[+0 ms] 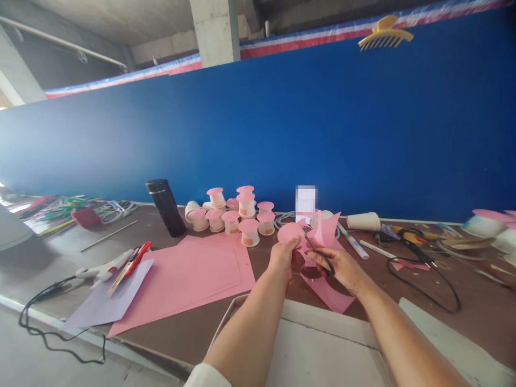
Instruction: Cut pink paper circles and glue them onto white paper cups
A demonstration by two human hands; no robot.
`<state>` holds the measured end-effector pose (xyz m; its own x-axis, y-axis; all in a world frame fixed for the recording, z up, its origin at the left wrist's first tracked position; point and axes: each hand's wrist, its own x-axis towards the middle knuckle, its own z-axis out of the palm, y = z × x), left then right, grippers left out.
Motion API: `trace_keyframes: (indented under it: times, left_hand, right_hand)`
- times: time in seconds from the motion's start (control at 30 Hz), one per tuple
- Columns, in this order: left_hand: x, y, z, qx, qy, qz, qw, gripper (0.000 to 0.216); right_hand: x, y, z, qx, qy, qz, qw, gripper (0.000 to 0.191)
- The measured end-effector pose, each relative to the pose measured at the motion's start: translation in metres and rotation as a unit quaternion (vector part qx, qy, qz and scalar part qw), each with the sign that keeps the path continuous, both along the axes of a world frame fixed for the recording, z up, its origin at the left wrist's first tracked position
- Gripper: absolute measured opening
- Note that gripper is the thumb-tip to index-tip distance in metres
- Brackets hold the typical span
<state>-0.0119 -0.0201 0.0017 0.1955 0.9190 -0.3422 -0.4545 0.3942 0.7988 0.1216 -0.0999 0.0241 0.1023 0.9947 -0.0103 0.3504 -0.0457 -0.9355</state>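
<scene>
My left hand pinches a round pink paper disc by its near edge, thumb on top. In my right hand is a pair of scissors with dark handles, its blades pointing up and left beside the disc. Curled pink paper scraps stand just behind the scissors, and a further pink offcut lies on the table below them. Whether the disc is fully separate from the scraps I cannot tell.
Left of my hands, several paper cups carry pink discs. Pink sheets lie nearer, with a purple sheet, a utility knife and a glue gun. A black flask stands behind. A cable lies right; a white box sits in front.
</scene>
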Motion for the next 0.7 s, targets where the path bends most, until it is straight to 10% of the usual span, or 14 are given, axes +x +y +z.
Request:
trace_keyframes:
  times: [0.7]
  left_hand:
    - [-0.0024, 0.0010, 0.0048, 0.002, -0.015, 0.012, 1.000, 0.031]
  right_hand:
    - [0.0035, -0.0015, 0.0028, 0.001, 0.015, -0.008, 1.000, 0.057]
